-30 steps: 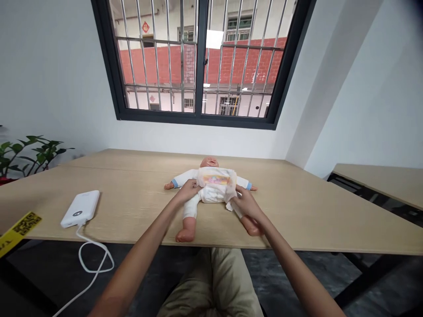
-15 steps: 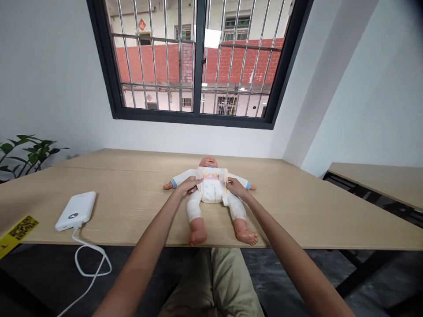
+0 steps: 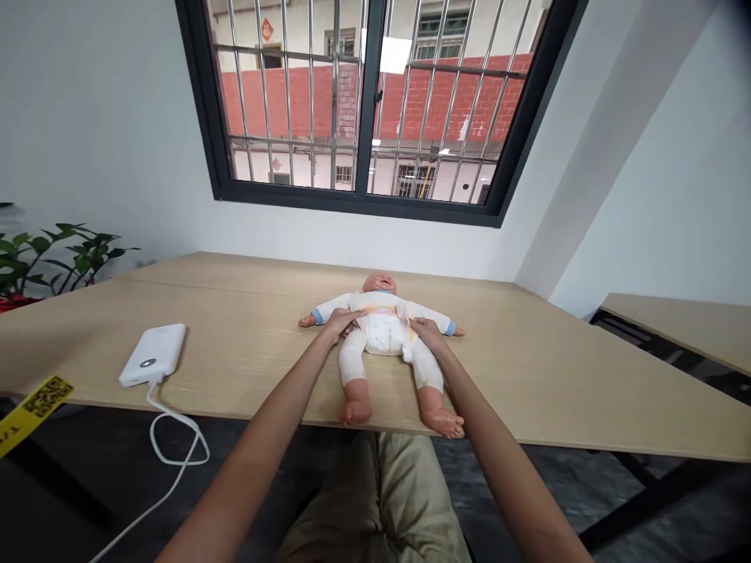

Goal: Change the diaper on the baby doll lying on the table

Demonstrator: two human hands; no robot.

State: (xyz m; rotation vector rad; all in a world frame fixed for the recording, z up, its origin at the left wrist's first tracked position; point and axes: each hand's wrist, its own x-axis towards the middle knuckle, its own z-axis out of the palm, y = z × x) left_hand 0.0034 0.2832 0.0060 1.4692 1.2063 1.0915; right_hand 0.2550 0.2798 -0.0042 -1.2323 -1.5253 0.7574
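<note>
wall (image 3: 106, 117): white | window (image 3: 369, 109): dark-framed, barred | table (image 3: 545, 375): pale wood | floor (image 3: 566, 481): dark grey

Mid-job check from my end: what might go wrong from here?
The diaper might sit crooked if the left hand and right hand, at its opposite sides, pull unevenly.
The doll lies with its feet close to the near edge of the table; a tug could slide them over.
The cable dangles; a snag might drag the power bank off.

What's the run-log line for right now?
left hand: at diaper edge | right hand: at opposite edge | doll: face-up on table | power bank: cable attached
</note>
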